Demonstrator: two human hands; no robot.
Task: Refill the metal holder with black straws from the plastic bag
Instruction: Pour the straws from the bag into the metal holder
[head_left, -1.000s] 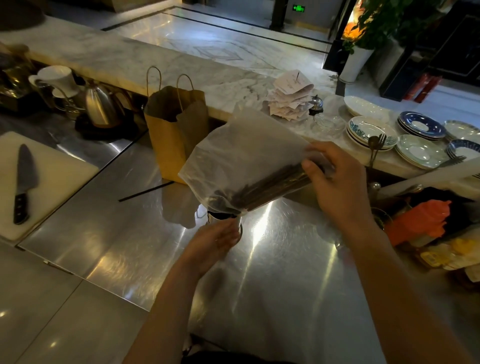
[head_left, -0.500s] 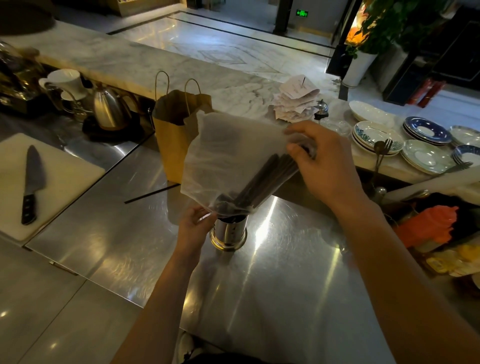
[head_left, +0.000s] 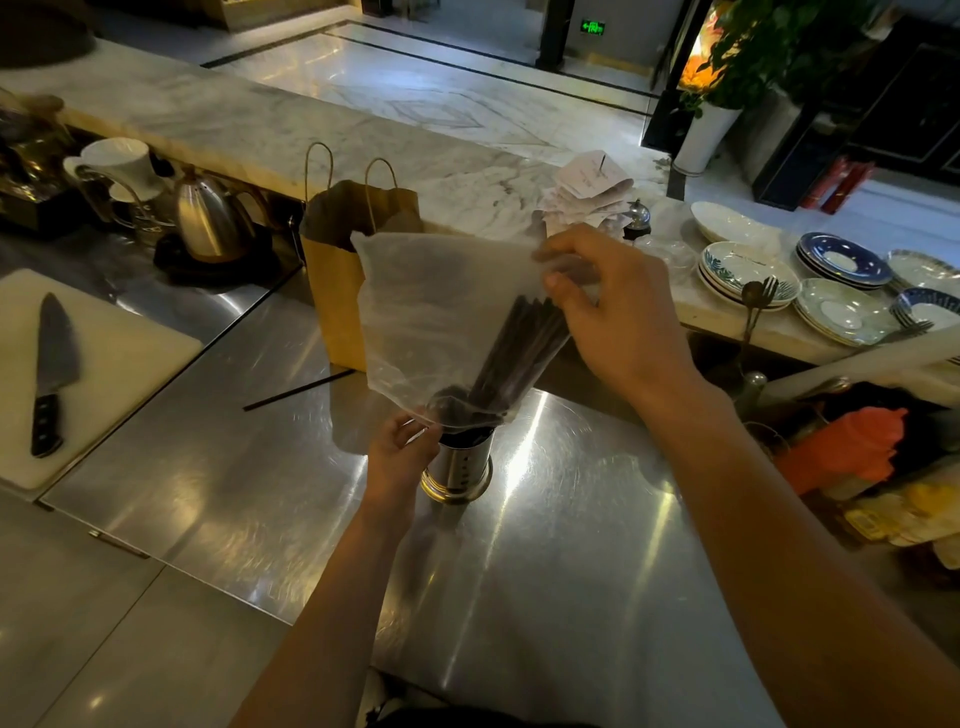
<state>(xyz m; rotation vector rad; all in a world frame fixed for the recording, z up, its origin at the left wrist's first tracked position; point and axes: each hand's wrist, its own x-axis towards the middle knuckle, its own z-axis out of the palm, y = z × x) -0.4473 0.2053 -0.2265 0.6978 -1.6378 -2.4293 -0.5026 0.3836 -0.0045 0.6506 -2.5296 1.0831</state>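
My right hand (head_left: 618, 317) pinches the top of the plastic bag (head_left: 441, 312), holding it upended over the metal holder (head_left: 460, 465) on the steel counter (head_left: 545, 545); black straws (head_left: 519, 353) slant down inside. My left hand (head_left: 402, 447) grips the bag's mouth beside the holder's rim

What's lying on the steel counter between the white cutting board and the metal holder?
In the head view, one loose black straw lies between the cutting board and the metal holder; otherwise bare steel.
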